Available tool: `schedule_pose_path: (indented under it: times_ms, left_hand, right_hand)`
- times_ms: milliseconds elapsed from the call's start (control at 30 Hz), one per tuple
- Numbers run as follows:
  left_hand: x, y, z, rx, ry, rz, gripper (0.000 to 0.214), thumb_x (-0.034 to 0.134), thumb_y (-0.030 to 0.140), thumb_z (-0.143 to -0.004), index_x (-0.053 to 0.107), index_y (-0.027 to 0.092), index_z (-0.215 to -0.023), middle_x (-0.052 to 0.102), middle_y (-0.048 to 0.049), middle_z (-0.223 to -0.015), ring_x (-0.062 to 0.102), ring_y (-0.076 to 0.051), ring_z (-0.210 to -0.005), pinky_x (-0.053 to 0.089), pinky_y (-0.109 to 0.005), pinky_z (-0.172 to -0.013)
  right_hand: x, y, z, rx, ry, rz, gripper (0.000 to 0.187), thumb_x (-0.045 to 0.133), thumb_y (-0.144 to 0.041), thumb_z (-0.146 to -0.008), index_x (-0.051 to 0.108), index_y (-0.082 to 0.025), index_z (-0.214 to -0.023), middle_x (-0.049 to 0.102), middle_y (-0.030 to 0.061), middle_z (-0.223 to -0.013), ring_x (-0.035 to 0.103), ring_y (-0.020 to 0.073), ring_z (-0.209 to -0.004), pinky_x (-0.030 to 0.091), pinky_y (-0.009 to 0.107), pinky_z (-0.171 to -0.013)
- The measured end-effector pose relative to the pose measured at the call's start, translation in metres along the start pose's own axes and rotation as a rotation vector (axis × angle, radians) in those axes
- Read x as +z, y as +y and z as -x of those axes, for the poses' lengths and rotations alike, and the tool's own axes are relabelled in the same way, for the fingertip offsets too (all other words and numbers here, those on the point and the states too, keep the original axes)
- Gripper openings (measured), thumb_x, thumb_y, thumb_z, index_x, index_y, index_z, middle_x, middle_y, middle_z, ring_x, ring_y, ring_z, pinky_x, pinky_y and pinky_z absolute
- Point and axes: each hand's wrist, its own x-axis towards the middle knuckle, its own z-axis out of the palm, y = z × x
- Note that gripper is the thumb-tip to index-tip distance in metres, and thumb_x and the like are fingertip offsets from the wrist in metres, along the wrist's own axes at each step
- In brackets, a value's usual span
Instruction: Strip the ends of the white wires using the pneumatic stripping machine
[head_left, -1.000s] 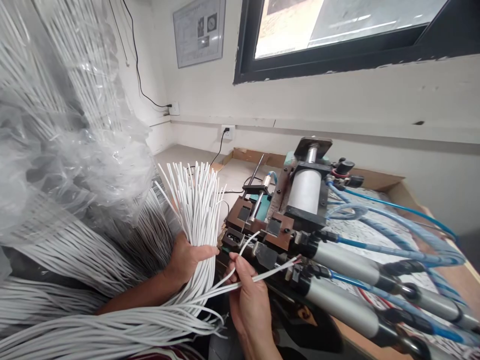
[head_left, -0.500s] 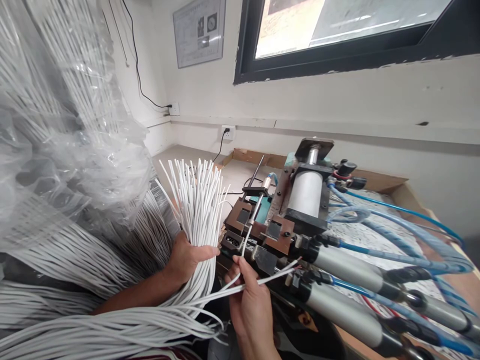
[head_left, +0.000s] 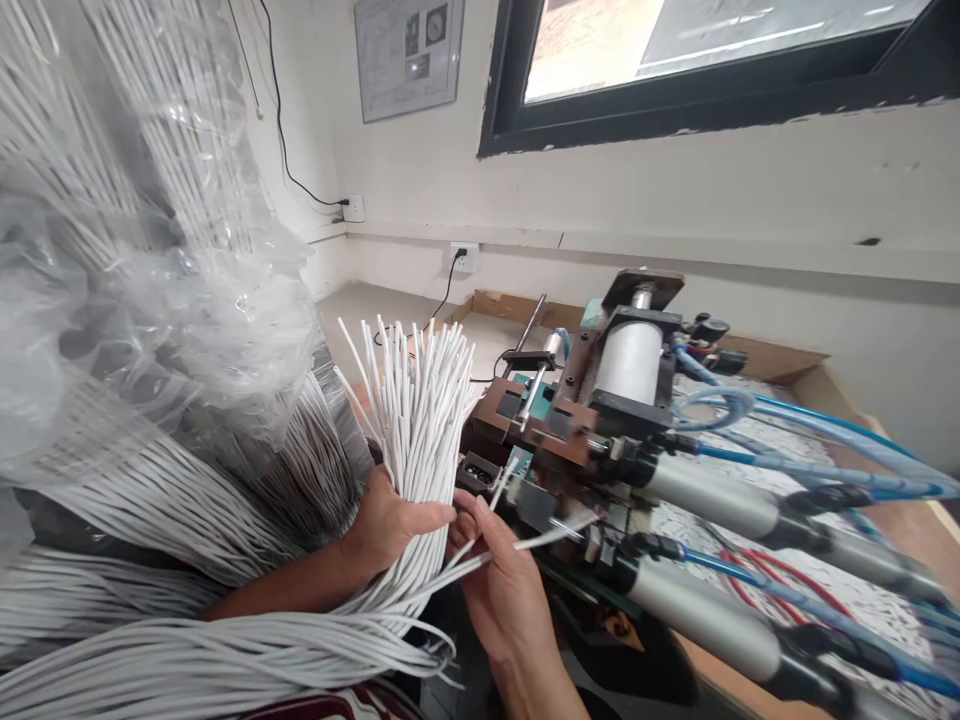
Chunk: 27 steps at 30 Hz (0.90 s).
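Note:
My left hand (head_left: 390,525) is closed round a thick bundle of white cables (head_left: 420,400), whose cut ends fan upward. My right hand (head_left: 499,580) pinches two single white cables (head_left: 525,540) just right of the bundle. One points at the front of the pneumatic machine (head_left: 600,420); its tip lies close to the machine's jaws. The other curves up toward a black socket (head_left: 480,470) on the machine's left side.
A large heap of white cables in clear plastic wrap (head_left: 135,300) fills the left. Silver air cylinders (head_left: 712,505) with blue hoses (head_left: 825,440) run to the right over a wooden-edged bench (head_left: 787,360). Wall sockets (head_left: 465,258) and a window lie behind.
The right hand has drawn the two cables slightly back and left from the machine's front. The view has shifted a little; the left hand keeps its hold on the bundle.

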Motion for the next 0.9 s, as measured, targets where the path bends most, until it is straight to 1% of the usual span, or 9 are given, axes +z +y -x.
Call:
schedule_pose_path:
  times_ms: [67, 133, 200, 300, 433, 600, 733, 900]
  left_hand:
    - [0.0, -0.003, 0.005, 0.002, -0.043, 0.007, 0.022, 0.069, 0.012, -0.052, 0.066, 0.014, -0.075, 0.065, -0.0006, -0.068, 0.057, -0.016, -0.065, 0.046, -0.025, -0.062]
    - [0.0, -0.005, 0.009, 0.008, -0.056, 0.012, 0.024, 0.07, 0.013, -0.051, 0.066, 0.015, -0.075, 0.065, -0.0002, -0.07, 0.058, -0.017, -0.067, 0.046, -0.025, -0.065]
    - [-0.002, -0.009, 0.012, 0.008, -0.041, 0.029, 0.026, 0.07, 0.014, -0.051, 0.066, 0.015, -0.077, 0.065, -0.0001, -0.072, 0.058, -0.017, -0.07, 0.046, -0.026, -0.067]
    - [-0.006, -0.015, 0.013, -0.035, 0.002, 0.093, 0.024, 0.073, 0.016, -0.049, 0.065, 0.015, -0.072, 0.065, 0.0004, -0.067, 0.057, -0.016, -0.065, 0.046, -0.026, -0.064]
    - [-0.013, -0.021, 0.012, -0.091, 0.065, 0.136, 0.02, 0.075, 0.018, -0.047, 0.065, 0.015, -0.064, 0.064, 0.0008, -0.061, 0.056, -0.014, -0.059, 0.045, -0.024, -0.058]
    - [-0.016, -0.019, 0.011, -0.103, 0.118, 0.147, 0.019, 0.075, 0.017, -0.047, 0.066, 0.015, -0.064, 0.064, 0.002, -0.06, 0.056, -0.013, -0.058, 0.044, -0.023, -0.058]
    - [-0.015, -0.016, 0.01, -0.099, 0.138, 0.144, 0.02, 0.075, 0.016, -0.045, 0.067, 0.015, -0.064, 0.065, 0.002, -0.061, 0.057, -0.014, -0.059, 0.044, -0.023, -0.06]
    - [-0.015, -0.014, 0.009, -0.103, 0.152, 0.135, 0.025, 0.075, 0.017, -0.045, 0.069, 0.014, -0.069, 0.067, 0.0002, -0.065, 0.059, -0.016, -0.062, 0.045, -0.025, -0.064]
  right_hand:
    - [0.0, 0.0, 0.0, -0.088, -0.06, 0.143, 0.032, 0.074, -0.04, -0.061, 0.071, -0.015, -0.08, 0.057, 0.0001, -0.059, 0.05, 0.014, -0.059, 0.041, 0.028, -0.06]
    - [-0.002, 0.001, -0.001, -0.179, -0.08, 0.268, 0.028, 0.074, -0.038, -0.062, 0.071, -0.016, -0.078, 0.059, 0.0006, -0.061, 0.051, 0.0154, -0.061, 0.041, 0.029, -0.063]
    - [-0.006, 0.005, -0.001, -0.237, -0.06, 0.334, 0.026, 0.073, -0.038, -0.064, 0.07, -0.015, -0.075, 0.06, 0.0007, -0.061, 0.049, 0.0142, -0.058, 0.04, 0.028, -0.06]
    - [-0.014, 0.015, 0.004, -0.28, 0.03, 0.338, 0.027, 0.071, -0.039, -0.066, 0.069, -0.014, -0.077, 0.057, -0.0003, -0.057, 0.044, 0.0114, -0.052, 0.036, 0.025, -0.052]
    - [-0.026, 0.027, 0.017, -0.278, 0.151, 0.302, 0.03, 0.074, -0.039, -0.063, 0.069, -0.014, -0.079, 0.06, 0.0014, -0.06, 0.046, 0.011, -0.051, 0.036, 0.024, -0.049]
    - [-0.037, 0.037, 0.03, -0.261, 0.271, 0.239, 0.035, 0.078, -0.04, -0.055, 0.07, -0.015, -0.077, 0.063, 0.0045, -0.063, 0.049, 0.0125, -0.051, 0.04, 0.025, -0.048]
    - [-0.042, 0.043, 0.033, -0.228, 0.273, 0.183, 0.034, 0.079, -0.039, -0.053, 0.07, -0.016, -0.075, 0.064, 0.0051, -0.062, 0.049, 0.0119, -0.049, 0.04, 0.025, -0.047]
    - [-0.041, 0.047, 0.036, -0.188, 0.267, 0.141, 0.034, 0.08, -0.038, -0.051, 0.071, -0.015, -0.073, 0.061, 0.0025, -0.056, 0.045, 0.0098, -0.046, 0.037, 0.023, -0.046]
